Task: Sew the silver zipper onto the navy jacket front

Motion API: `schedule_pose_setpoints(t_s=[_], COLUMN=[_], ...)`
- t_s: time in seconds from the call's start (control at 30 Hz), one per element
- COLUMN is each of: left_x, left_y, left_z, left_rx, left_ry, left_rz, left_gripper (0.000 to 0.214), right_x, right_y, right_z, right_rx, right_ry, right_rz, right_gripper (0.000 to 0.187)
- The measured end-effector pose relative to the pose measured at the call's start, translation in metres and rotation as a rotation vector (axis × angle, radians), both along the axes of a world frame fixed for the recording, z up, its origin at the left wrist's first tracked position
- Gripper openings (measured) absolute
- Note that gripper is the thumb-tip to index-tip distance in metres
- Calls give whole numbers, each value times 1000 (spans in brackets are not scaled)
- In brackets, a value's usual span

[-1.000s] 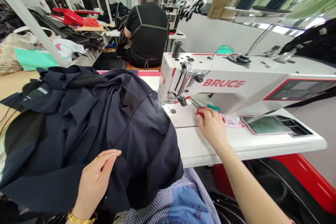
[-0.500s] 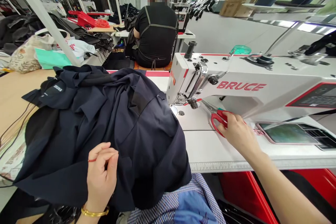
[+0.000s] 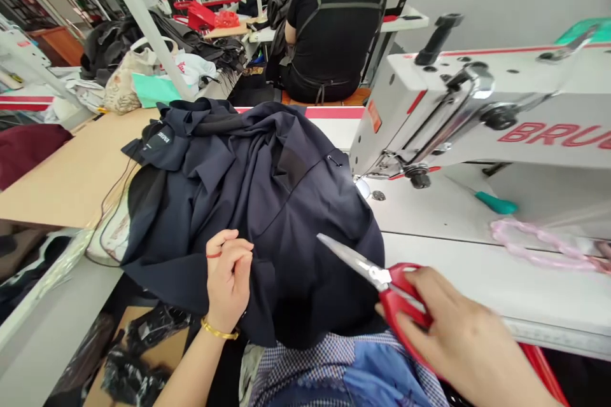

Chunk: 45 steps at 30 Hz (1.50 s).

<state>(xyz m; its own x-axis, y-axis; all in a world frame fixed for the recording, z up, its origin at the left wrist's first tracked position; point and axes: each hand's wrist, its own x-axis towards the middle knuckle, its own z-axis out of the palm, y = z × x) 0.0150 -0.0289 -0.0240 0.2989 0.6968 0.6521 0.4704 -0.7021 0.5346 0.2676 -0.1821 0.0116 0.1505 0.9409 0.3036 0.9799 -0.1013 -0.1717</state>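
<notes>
A dark navy garment (image 3: 258,216) with a collar label lies bunched across the table edge and the lap. My left hand (image 3: 230,276), with a gold bangle and a red band on one finger, is over its front part. Its fingers are curled towards the thumb; whether a thread or anything else is between them I cannot make out. My right hand (image 3: 453,324) grips red-handled scissors (image 3: 377,275) through the handles. Their blades look closed and point up and left over the garment's right side. A white sewing machine (image 3: 420,114) stands just beyond, its needle area beside the fabric.
A teal-handled tool (image 3: 496,202) and a pink beaded loop (image 3: 539,245) lie on the machine bed. Ahead sits a co-worker in black (image 3: 338,19). A white post (image 3: 143,19) rises at left behind a tan board (image 3: 71,172). Plastic-wrapped items (image 3: 138,356) lie below.
My right hand has lifted the scissors off the machine bed and brought them left and nearer, over the garment. My left hand keeps its curled pose. The view has swung left and down.
</notes>
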Motion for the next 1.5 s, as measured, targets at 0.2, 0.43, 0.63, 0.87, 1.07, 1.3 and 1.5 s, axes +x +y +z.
schedule_pose_setpoints(t_s=[0.2, 0.43, 0.63, 0.87, 1.07, 1.3, 1.5], left_x=[-1, -1, -2, 0, 0, 0, -2], left_y=[0, 1, 1, 4, 2, 3, 3], left_z=[-2, -2, -2, 1, 1, 0, -3], left_rx=[-31, -38, -43, -8, -4, -6, -58], left_ry=[-1, 13, 4, 23, 23, 19, -59], left_rz=[8, -4, -40, -42, -51, -66, -65], left_gripper=[13, 15, 15, 14, 14, 15, 14], right_x=[-54, -70, -74, -74, -77, -80, -79], right_y=[15, 20, 19, 15, 18, 19, 19], right_z=[-12, -18, -21, -25, -25, -28, -29], right_rx=[-24, -12, -4, 10, 12, 17, 16], right_ry=[10, 19, 68, 71, 70, 11, -6], right_rz=[152, 142, 124, 85, 86, 99, 106], right_gripper=[17, 12, 13, 12, 13, 14, 17])
